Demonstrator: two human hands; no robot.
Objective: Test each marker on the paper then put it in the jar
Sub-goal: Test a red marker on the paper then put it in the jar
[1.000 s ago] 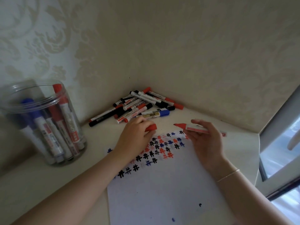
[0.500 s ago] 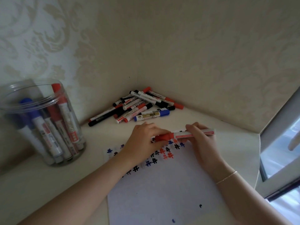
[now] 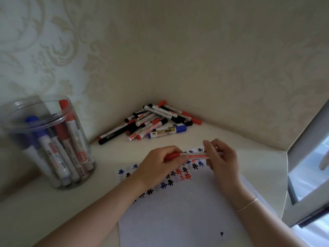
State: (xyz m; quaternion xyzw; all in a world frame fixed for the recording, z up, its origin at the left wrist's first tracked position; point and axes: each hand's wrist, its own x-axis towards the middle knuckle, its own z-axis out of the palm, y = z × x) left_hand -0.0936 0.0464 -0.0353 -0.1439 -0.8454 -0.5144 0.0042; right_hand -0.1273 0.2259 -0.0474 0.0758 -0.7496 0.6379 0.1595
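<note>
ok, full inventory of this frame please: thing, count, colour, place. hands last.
jar: one, clear plastic, open top, far left on the surface, markers with red and blue caps standing in it; exact count unclear
marker pile: many loose markers, red, black and blue caps, in the wall corner
paper: one white sheet, centre front, rows of red, blue and black test marks along its far edge
red marker: one, capped, held level above the paper
window frame: one, grey, right edge
left hand: grips the red cap end
right hand: grips the marker's barrel
</note>
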